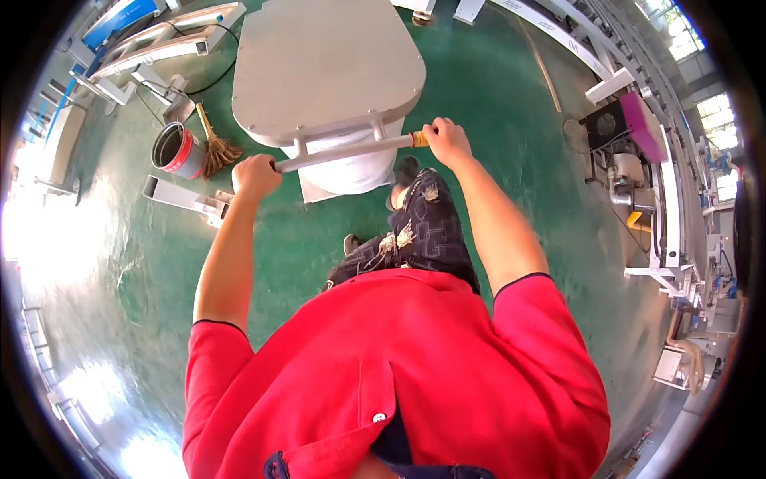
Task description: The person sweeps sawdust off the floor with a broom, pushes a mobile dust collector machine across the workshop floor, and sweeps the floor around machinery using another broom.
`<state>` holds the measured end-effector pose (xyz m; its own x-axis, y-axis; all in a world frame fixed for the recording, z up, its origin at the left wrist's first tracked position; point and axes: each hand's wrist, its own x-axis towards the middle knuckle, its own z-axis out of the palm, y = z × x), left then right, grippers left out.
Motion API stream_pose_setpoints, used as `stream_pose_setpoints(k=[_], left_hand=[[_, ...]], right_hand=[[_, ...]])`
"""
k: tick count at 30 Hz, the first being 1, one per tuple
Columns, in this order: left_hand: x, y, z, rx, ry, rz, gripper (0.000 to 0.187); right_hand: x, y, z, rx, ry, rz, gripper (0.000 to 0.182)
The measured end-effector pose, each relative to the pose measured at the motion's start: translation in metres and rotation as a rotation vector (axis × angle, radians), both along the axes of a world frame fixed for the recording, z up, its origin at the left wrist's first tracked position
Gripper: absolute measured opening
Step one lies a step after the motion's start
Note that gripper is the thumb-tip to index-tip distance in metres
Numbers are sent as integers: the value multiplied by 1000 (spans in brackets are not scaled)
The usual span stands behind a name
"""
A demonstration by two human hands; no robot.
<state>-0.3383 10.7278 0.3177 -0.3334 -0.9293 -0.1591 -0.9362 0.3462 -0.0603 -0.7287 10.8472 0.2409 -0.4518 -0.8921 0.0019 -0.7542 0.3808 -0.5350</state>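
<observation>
A light grey handlebar [347, 152] runs across the near side of a large machine or cart with a flat grey top [327, 64]. My left hand [256, 176] is closed round the bar's left end. At the right end, beside a yellow and red band [419, 139], my right hand [447, 141] is wrapped round the bar. Under the grey top shows a white rounded body [349, 169], with part of it hidden by the bar. My legs and feet are below the bar, one foot ahead of the other.
On the green floor [287, 263] at the left are a red and grey bucket [188, 153], a straw broom [219, 152] and a white metal beam [182, 195]. Machinery with a purple panel [641, 128] lines the right side. A long strip [544, 68] lies ahead.
</observation>
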Motion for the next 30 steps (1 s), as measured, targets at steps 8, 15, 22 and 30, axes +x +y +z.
stream_pose_setpoints(k=[8,15,22,30], left_hand=[[-4,10,10,41,-30,8,18],[3,16,25,76,46,-10,15],[15,51,-1,42,25,25,11],[62,74,-136,-24,18,-137,13]], right_hand=[[-5,3,1,-82,4,30,39],[3,7,11,-117,-104,-18,31],[-10,53,10,-159,-486,33,30],[-57,13,-292,-355,-1447,-667,43]])
